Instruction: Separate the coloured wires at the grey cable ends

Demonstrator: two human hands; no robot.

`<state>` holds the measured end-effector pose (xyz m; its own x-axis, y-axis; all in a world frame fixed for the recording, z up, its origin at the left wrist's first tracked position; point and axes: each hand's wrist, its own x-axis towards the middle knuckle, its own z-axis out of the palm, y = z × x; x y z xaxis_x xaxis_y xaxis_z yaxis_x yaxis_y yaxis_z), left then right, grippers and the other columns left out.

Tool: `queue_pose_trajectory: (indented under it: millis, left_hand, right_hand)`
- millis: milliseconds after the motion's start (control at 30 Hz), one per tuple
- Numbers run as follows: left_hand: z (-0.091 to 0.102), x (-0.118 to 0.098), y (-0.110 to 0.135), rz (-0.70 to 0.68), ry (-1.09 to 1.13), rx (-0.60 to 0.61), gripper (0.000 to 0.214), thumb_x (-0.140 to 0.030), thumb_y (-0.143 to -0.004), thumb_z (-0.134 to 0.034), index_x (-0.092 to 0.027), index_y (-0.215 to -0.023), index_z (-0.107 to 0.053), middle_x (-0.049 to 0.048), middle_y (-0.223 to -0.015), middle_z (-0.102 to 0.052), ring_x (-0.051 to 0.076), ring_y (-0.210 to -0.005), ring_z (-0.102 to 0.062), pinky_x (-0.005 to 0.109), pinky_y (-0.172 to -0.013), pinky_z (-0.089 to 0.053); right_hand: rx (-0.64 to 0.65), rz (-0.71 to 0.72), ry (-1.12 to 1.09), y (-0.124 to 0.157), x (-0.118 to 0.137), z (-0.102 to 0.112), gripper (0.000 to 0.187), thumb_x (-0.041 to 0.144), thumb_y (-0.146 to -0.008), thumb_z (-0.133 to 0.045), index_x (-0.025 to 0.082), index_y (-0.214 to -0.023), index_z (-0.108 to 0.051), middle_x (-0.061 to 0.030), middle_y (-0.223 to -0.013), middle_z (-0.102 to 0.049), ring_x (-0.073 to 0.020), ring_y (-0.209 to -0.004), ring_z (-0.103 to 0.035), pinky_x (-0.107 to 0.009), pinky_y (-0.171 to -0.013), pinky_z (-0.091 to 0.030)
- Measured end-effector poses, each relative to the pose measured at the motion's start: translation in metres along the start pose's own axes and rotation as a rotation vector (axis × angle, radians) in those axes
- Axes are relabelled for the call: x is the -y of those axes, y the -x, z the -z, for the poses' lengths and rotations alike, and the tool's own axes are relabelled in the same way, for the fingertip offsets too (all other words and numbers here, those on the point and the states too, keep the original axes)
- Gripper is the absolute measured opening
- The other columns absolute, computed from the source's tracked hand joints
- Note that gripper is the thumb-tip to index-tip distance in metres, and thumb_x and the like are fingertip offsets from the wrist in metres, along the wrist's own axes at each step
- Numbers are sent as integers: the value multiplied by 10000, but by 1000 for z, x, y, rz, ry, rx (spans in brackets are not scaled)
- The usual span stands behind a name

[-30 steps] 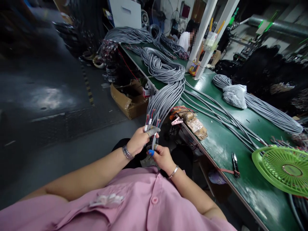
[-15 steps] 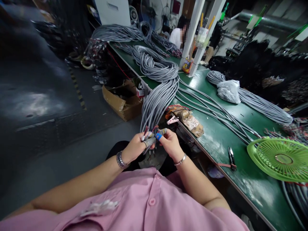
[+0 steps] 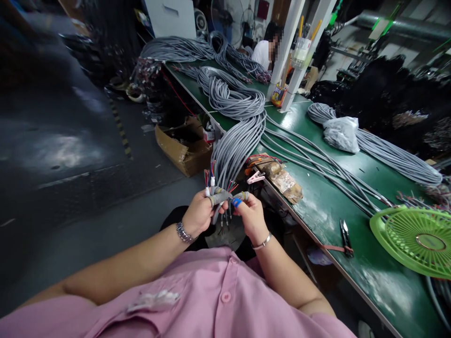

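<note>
Both my hands meet over my lap at the ends of a bundle of grey cables [image 3: 234,145] that hangs off the table edge. My left hand [image 3: 200,212] is closed around several cable ends, with thin coloured wires [image 3: 206,177] sticking up past white collars. Covering on its thumb looks grey. My right hand [image 3: 251,213] is pinched at the cable ends just beside it; blue tape [image 3: 237,202] wraps a fingertip and a greyish-yellow wrap covers another. Exactly which wire sits between the right fingertips is too small to make out. More stripped ends dangle below the hands.
The green table [image 3: 338,188] runs along my right. On it lie a pink clip [image 3: 255,177], a taped brown block [image 3: 285,183], snips [image 3: 346,237], a green fan [image 3: 419,239] and a plastic bag [image 3: 341,134]. A cardboard box [image 3: 183,148] stands on the floor. A person [image 3: 262,52] sits beyond.
The coloured wire ends in my left hand now stand more upright and apart above the fist. My right hand stays pinched close by. The whole view has shifted slightly.
</note>
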<state>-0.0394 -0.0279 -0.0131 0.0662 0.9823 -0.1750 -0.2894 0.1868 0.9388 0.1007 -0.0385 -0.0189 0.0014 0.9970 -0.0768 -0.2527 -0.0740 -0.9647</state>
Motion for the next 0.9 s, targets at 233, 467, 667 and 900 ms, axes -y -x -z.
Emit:
queue_pose_trajectory:
  millis: [233, 467, 667, 900]
  left_hand:
    - [0, 9, -10, -81, 4, -15, 135, -206, -695, -660, -146, -594, -594, -12, -463, -541, 88, -441, -448, 214, -468, -346]
    - [-4, 13, -18, -67, -130, 156, 234, -243, -739, -632, -166, -551, -516, -20, -459, -511, 80, -439, -408, 218, -471, -336]
    - [1, 10, -25, 45, -222, 226, 218, -282, -712, -667, -172, -586, -527, -35, -436, -503, 76, -376, -380, 207, -386, -291]
    - [-4, 9, -21, 15, -35, 49, 252, -300, -738, -675, -159, -584, -534, -21, -447, -525, 73, -379, -420, 200, -397, -316]
  right_hand:
    - [49, -23, 25, -9, -2, 8, 241, 399, -729, -696, 179, -769, -606, 43, -640, -554, -75, -511, -442, -211, -481, -391]
    - [84, -25, 37, -27, 8, 13, 300, 413, -671, -771, 182, -775, -611, 50, -610, -537, -74, -502, -409, -203, -452, -350]
    - [67, -25, 43, -33, 4, 14, 279, 379, -654, -791, 168, -746, -634, 52, -585, -536, -70, -486, -414, -209, -453, -352]
    - [-47, -114, -206, -27, -8, 0, 321, 431, -647, -791, 180, -724, -605, 78, -536, -487, -54, -439, -371, -203, -432, -382]
